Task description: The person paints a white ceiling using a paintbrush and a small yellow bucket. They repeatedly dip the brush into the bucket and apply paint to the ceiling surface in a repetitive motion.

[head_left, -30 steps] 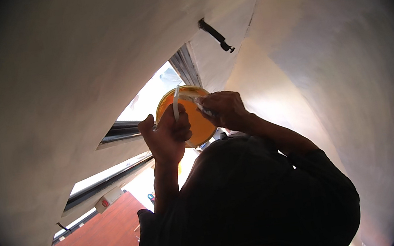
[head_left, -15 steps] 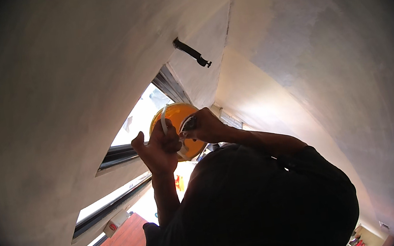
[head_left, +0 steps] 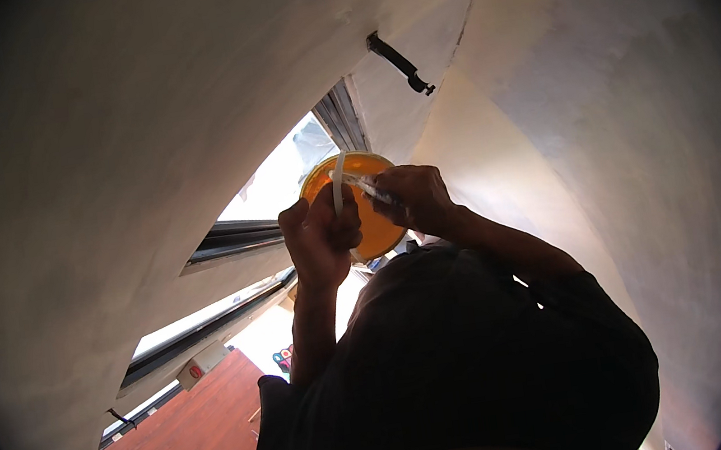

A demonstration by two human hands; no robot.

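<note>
My left hand (head_left: 323, 234) is closed round a narrow pale strip (head_left: 340, 180), perhaps a blade seen edge-on. My right hand (head_left: 419, 197) is closed on a slim tool with a whitish, smeared end (head_left: 364, 184). Its tip slants toward the pale strip and appears to meet it. Behind both hands is a round orange bucket (head_left: 382, 232), its inside partly hidden by my fingers. Whether either hand touches the bucket I cannot tell.
A bright window opening with a dark frame (head_left: 235, 240) lies left of the bucket. From the pale wall (head_left: 140, 145) a black bracket (head_left: 399, 63) sticks out. A reddish-brown panel-like surface (head_left: 197, 438) is at lower left, with a small box (head_left: 201, 364) by it.
Both hands and the bucket now appear farther up and right, as does the bracket, so the view has shifted. The tool's pale end has swung up toward the strip.
</note>
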